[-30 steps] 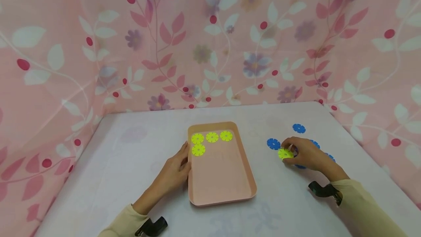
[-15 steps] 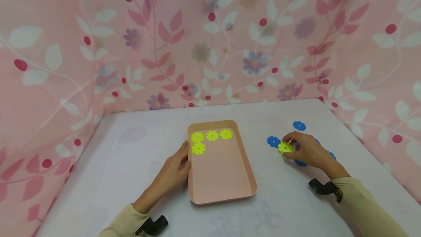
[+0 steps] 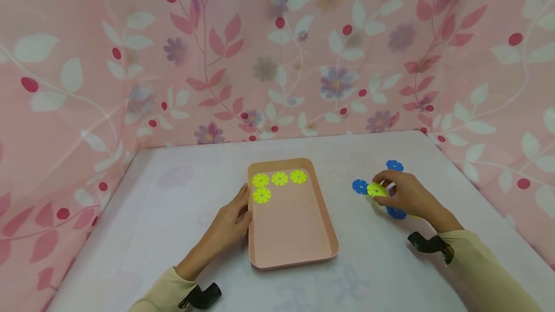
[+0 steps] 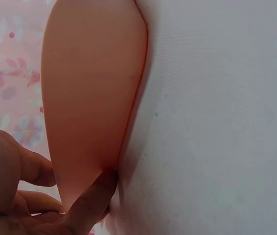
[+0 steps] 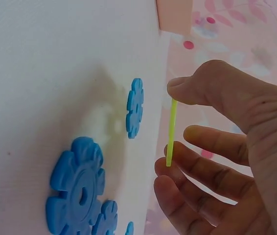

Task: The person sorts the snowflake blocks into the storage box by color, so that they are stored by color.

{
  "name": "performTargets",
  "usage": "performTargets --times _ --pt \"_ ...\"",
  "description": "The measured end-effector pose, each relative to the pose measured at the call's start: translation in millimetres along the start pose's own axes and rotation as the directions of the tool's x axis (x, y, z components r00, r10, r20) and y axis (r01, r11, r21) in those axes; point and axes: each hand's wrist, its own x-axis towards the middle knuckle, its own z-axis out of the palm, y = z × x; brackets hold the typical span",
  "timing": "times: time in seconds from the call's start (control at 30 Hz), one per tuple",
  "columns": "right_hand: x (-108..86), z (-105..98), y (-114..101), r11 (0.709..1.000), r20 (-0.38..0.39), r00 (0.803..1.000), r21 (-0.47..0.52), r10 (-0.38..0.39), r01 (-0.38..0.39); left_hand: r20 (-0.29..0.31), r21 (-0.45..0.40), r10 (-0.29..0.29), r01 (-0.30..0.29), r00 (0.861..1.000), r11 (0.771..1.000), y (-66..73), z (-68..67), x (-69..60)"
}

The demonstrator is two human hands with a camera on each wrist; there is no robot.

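Note:
My right hand (image 3: 405, 197) pinches a yellow-green notched snowflake building disc (image 3: 376, 190) between thumb and fingers, held up off the table. In the right wrist view, this yellow disc (image 5: 172, 132) appears edge-on, with the thumb at its upper edge. Beneath and around the hand lie blue discs (image 3: 360, 187), some partly hidden by it. My left hand (image 3: 229, 220) rests against the left outer side of a pink tray (image 3: 295, 235). In the left wrist view, fingers (image 4: 90, 198) touch the tray wall (image 4: 92, 93). Several yellow discs (image 3: 279, 178) lie inside the tray at its far end.
A white-covered table (image 3: 195, 172) bears the tray and discs. Farther back on the right lies one blue disc (image 3: 394, 164); another blue disc (image 3: 396, 213) sits below the right hand. A pink floral curtain (image 3: 260, 52) hangs behind the table and along its sides.
The right hand has lifted the yellow disc slightly off the table, moving a little up and away from the blue discs below. The left hand and tray have stayed put.

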Motion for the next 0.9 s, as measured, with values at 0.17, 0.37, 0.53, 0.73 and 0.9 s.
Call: performTargets --times 0.17,0.37,0.53,0.73,0.9 --pt "1.6 -2.1 -1.1 0.998 -0.026 0.998 -0.009 -0.059 0.059 0.016 0.016 -0.01 0.009 1.0 1.0 -0.4 -1.4 1.0" --pt "6.5 -5.5 -6.3 0.992 -0.061 0.99 -0.022 -0.126 0.124 0.016 0.02 0.003 -0.003 1.0 1.0 -1.0 -1.5 0.7" --pt "10.2 -8.4 -15.0 0.989 -0.078 0.986 -0.009 -0.15 0.15 0.022 0.017 0.008 -0.008 1.0 1.0 -1.2 -1.2 0.7" --pt "14.0 -10.8 -26.2 0.987 -0.068 0.985 0.012 -0.158 0.159 0.017 0.025 0.011 -0.011 1.0 1.0 0.0 -1.5 -0.4" --pt "20.6 -13.8 -34.8 0.985 -0.058 0.984 0.004 -0.17 0.17 0.008 0.027 0.028 -0.028 1.0 0.999 0.1 -1.8 -0.4"
